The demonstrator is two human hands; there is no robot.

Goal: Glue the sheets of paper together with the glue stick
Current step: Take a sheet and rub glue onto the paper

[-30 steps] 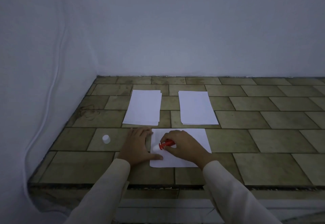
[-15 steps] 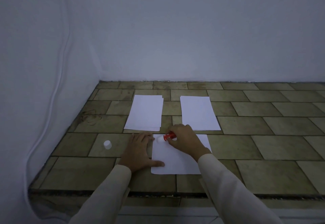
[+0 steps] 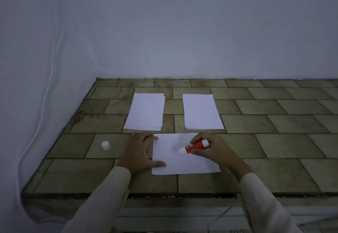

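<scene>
A white cap stands on the tiled counter at nine o'clock from the left hand, which lies flat with fingers spread, its thumb and fingertips pressing the left edge of the near sheet. At three o'clock from that hand, the right hand grips the red glue stick, whose white tip slants toward eight o'clock onto the sheet's middle. Beyond the sheet, the left stack lies at eleven o'clock and the right stack at one o'clock.

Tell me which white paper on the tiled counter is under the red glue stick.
The single white sheet nearest the front edge, beneath the red glue stick in the right hand; the left stack and right stack behind lie untouched.
</scene>
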